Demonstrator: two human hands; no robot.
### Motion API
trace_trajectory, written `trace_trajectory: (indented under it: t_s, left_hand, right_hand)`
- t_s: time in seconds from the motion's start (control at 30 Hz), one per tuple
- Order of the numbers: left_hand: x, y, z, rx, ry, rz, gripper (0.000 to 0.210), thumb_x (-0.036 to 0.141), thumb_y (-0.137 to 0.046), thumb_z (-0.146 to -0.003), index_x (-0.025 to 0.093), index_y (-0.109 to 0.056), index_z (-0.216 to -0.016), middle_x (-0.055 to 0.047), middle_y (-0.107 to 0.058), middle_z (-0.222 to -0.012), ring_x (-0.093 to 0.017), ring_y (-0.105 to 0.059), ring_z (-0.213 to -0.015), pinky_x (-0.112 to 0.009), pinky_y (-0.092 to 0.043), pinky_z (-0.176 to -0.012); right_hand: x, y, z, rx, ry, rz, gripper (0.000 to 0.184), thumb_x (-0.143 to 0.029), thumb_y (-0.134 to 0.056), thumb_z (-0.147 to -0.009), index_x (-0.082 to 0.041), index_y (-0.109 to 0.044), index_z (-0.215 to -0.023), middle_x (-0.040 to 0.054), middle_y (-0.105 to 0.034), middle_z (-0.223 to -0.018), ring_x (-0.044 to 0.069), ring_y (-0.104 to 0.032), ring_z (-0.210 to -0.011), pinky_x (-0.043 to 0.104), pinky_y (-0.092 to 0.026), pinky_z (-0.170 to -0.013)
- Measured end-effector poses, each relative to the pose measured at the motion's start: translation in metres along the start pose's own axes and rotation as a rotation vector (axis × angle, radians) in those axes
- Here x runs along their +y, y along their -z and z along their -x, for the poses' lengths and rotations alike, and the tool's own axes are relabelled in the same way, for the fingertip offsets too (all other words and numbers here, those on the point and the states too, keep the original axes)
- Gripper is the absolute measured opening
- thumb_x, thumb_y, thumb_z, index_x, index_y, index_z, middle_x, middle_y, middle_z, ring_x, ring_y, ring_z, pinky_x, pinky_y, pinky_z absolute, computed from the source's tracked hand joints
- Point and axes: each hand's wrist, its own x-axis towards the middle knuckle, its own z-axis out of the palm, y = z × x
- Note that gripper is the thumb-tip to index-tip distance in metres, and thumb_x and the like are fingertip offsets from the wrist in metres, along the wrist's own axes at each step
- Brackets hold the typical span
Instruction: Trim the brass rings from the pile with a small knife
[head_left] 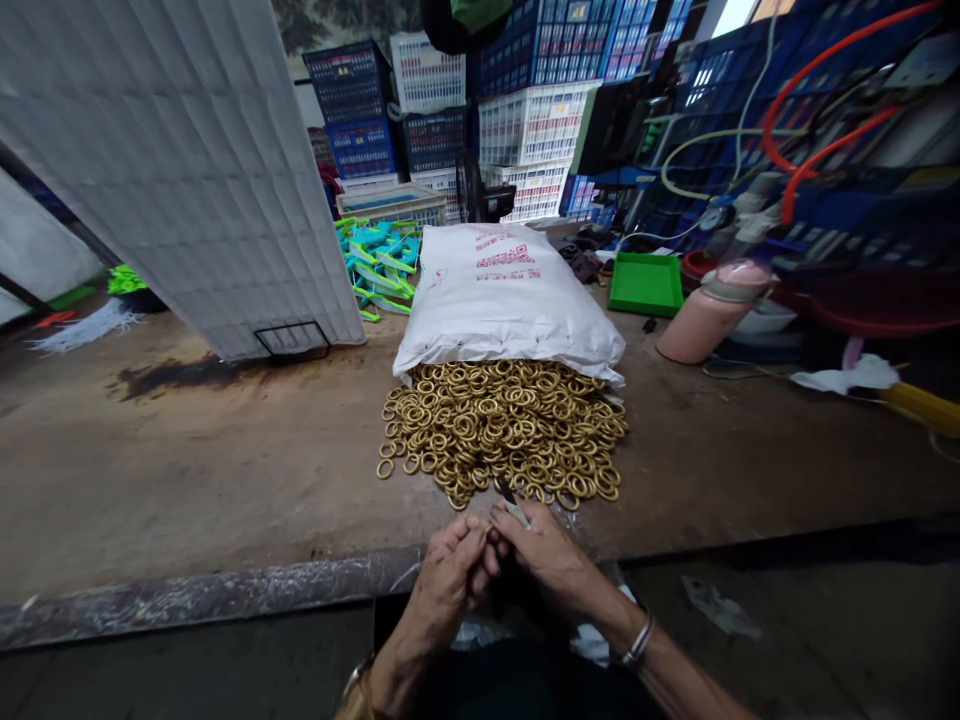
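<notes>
My left hand (pixel 452 568) is closed in a pinch at the table's front edge. A small yellowish bit shows at its fingertips, too hidden to name for certain. Touching it from the right, my right hand (pixel 551 555) is closed around a small knife-like tool (pixel 516 512) with a pale flat part and a dark tip pointing away from me. Just beyond both hands lies a heap of gold-coloured rings (pixel 502 430). They spill from the near end of a white sack (pixel 502 290) with red print, lying flat on the table.
A tall pale ribbed panel (pixel 187 180) stands at left on the wooden table (pixel 300 480). Behind the sack are green and turquoise plastic pieces (pixel 379 262) and stacked crates (pixel 525 125). At right stand a green tray (pixel 646 284), a pink bottle (pixel 709 315) and orange hoses (pixel 795 178).
</notes>
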Motion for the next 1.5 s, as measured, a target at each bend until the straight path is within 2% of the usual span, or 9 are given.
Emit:
trace_trajectory:
  t_s: [0.13, 0.27, 0.43, 0.57, 0.8, 1.03, 1.2, 1.4, 1.5]
  left_hand:
    - [0.0, -0.001, 0.002, 0.014, -0.001, 0.047, 0.036, 0.05, -0.053, -0.074, 0.014, -0.052, -0.07, 0.006, -0.041, -0.051, -0.002, -0.023, -0.035, -0.018, -0.014, -0.035]
    - [-0.001, 0.0, 0.002, 0.076, -0.013, 0.041, 0.034, 0.049, -0.052, -0.074, 0.015, -0.05, -0.073, 0.007, -0.041, -0.05, -0.002, -0.022, -0.035, -0.017, -0.013, -0.035]
    - [0.003, -0.003, 0.002, 0.118, -0.041, -0.043, 0.039, 0.053, -0.054, -0.071, 0.015, -0.048, -0.065, 0.007, -0.041, -0.048, -0.003, -0.025, -0.037, -0.018, -0.017, -0.037]
    - [0.002, -0.004, 0.001, 0.138, -0.066, -0.052, 0.039, 0.054, -0.057, -0.067, 0.016, -0.046, -0.067, 0.006, -0.045, -0.052, -0.003, -0.027, -0.037, -0.018, -0.019, -0.038]
    - [-0.002, -0.001, 0.004, 0.134, -0.068, -0.076, 0.039, 0.054, -0.056, -0.068, 0.016, -0.047, -0.065, 0.006, -0.043, -0.048, -0.003, -0.027, -0.036, -0.018, -0.017, -0.037]
    - [-0.001, 0.001, 0.024, 0.004, 0.009, 0.109, 0.032, 0.047, -0.048, -0.078, 0.015, -0.05, -0.072, 0.005, -0.043, -0.05, -0.003, -0.027, -0.037, -0.017, -0.018, -0.036]
    - [0.0, 0.006, 0.023, 0.029, -0.023, 0.201, 0.031, 0.043, -0.049, -0.079, 0.012, -0.054, -0.075, 0.002, -0.048, -0.051, -0.003, -0.033, -0.038, -0.015, -0.023, -0.035]
    - [0.008, 0.008, 0.02, 0.053, 0.014, 0.423, 0.02, 0.03, -0.056, -0.074, 0.017, -0.051, -0.088, -0.001, -0.056, -0.069, -0.007, -0.044, -0.045, -0.015, -0.029, -0.034]
    - [0.009, 0.01, 0.018, 0.063, 0.043, 0.498, 0.018, 0.032, -0.057, -0.073, 0.014, -0.054, -0.077, -0.002, -0.054, -0.068, -0.008, -0.047, -0.051, -0.014, -0.031, -0.035]
  right_hand:
    - [0.003, 0.002, -0.003, 0.054, 0.002, 0.063, 0.028, -0.034, -0.038, -0.08, -0.017, -0.048, -0.06, -0.0029, -0.05, -0.051, 0.009, -0.045, -0.049, 0.02, -0.036, -0.051]
    - [0.009, 0.008, 0.0, 0.172, 0.071, 0.415, 0.022, -0.025, -0.035, -0.079, -0.019, -0.044, -0.06, -0.0026, -0.048, -0.054, 0.01, -0.043, -0.051, 0.021, -0.032, -0.051]
    - [0.015, 0.007, 0.008, 0.077, 0.177, 0.761, 0.017, -0.008, -0.037, -0.068, -0.02, -0.049, -0.069, -0.0022, -0.053, -0.06, 0.011, -0.046, -0.056, 0.021, -0.028, -0.054]
    - [0.016, 0.004, 0.01, 0.07, 0.178, 0.9, 0.022, -0.006, -0.038, -0.066, -0.02, -0.051, -0.075, -0.0013, -0.057, -0.064, 0.012, -0.049, -0.058, 0.023, -0.025, -0.054]
    - [0.022, 0.005, 0.008, 0.087, 0.168, 1.03, 0.024, -0.007, -0.039, -0.067, -0.019, -0.051, -0.084, 0.0012, -0.061, -0.069, 0.014, -0.053, -0.061, 0.025, -0.023, -0.054]
    - [0.014, 0.002, -0.008, 0.181, 0.219, 1.048, 0.021, -0.006, -0.039, -0.07, -0.019, -0.048, -0.082, 0.0014, -0.06, -0.07, 0.014, -0.053, -0.061, 0.025, -0.023, -0.054]
    - [0.001, -0.012, -0.021, 0.184, 0.216, 1.03, 0.027, -0.007, -0.042, -0.071, -0.02, -0.047, -0.094, 0.0021, -0.063, -0.078, 0.014, -0.056, -0.068, 0.024, -0.025, -0.057]
    - [0.003, -0.018, -0.031, 0.181, 0.187, 1.06, 0.027, -0.005, -0.044, -0.067, -0.02, -0.05, -0.089, 0.0011, -0.063, -0.075, 0.014, -0.056, -0.065, 0.025, -0.022, -0.055]
    - [0.009, -0.015, -0.032, 0.211, 0.215, 1.029, 0.026, -0.005, -0.042, -0.066, -0.02, -0.05, -0.086, 0.0001, -0.061, -0.071, 0.013, -0.053, -0.061, 0.025, -0.021, -0.054]
